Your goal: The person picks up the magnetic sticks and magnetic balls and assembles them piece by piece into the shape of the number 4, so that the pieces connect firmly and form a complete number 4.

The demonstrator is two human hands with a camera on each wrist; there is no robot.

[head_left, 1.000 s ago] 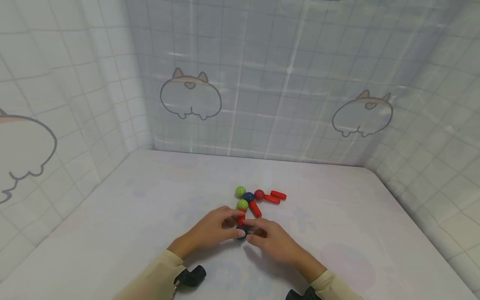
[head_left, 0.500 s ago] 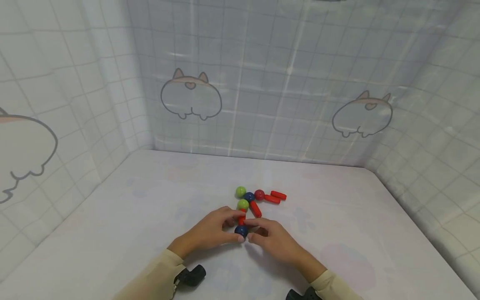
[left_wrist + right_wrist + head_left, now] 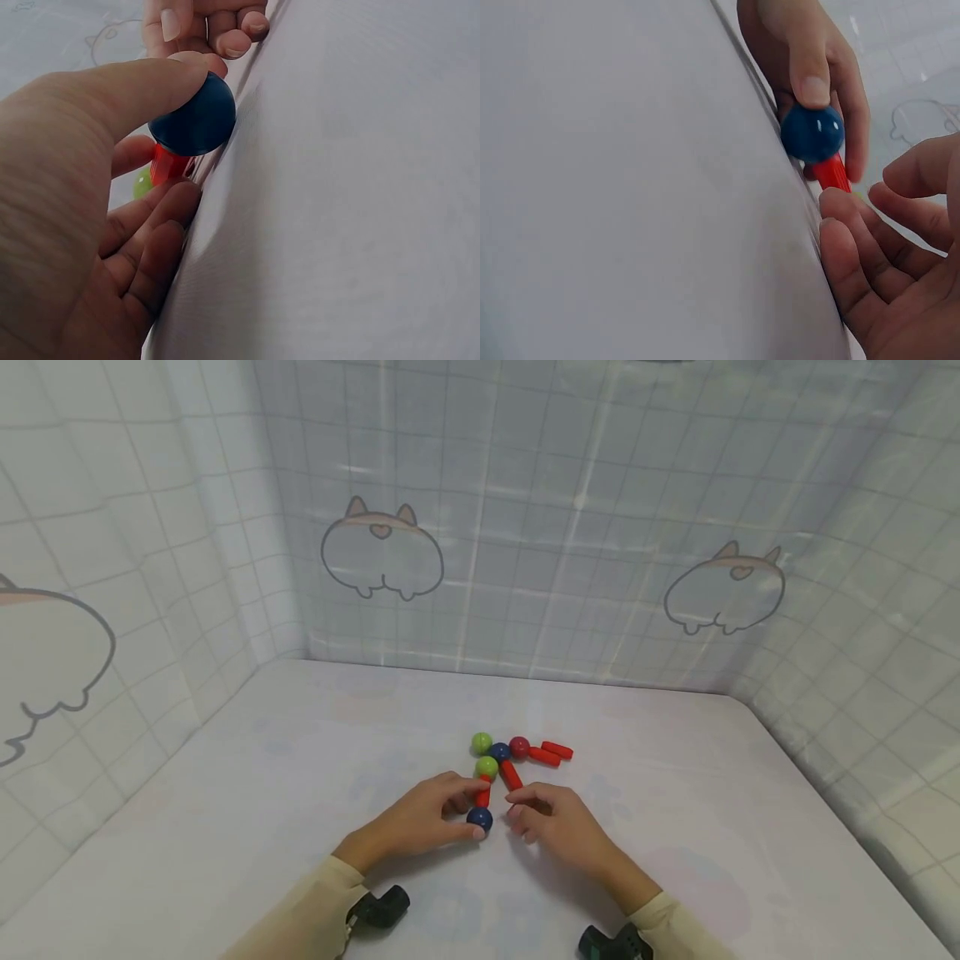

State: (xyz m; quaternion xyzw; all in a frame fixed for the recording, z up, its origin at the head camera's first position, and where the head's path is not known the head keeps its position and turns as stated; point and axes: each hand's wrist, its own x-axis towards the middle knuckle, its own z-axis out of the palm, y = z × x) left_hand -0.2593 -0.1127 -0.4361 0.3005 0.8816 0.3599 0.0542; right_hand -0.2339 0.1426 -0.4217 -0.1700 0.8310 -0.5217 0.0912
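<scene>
My left hand (image 3: 423, 817) holds the near blue ball (image 3: 480, 819), its thumb pressed on the ball and its index fingertip at the red rod (image 3: 483, 795) behind it. The left wrist view shows the thumb on top of this ball (image 3: 196, 120), with the rod running away from it. Beyond the rod's far end sits a green ball (image 3: 486, 767). My right hand (image 3: 562, 831) is just to the right, fingers loosely bent and holding nothing. In the right wrist view its fingertips (image 3: 836, 232) are apart from the blue ball (image 3: 812, 135).
Past the hands lie a second green ball (image 3: 482, 743), another blue ball (image 3: 500, 752) and a dark red ball (image 3: 519, 747), close together. One loose-angled red rod (image 3: 511, 774) points toward my right hand. Two more red rods lie at the right. A tiled-pattern curtain (image 3: 525, 527) stands behind the white table (image 3: 337, 710).
My right hand has drawn away to the right from the near blue ball. That ball shows more fully and has shifted slightly away and left. My left hand stays at it.
</scene>
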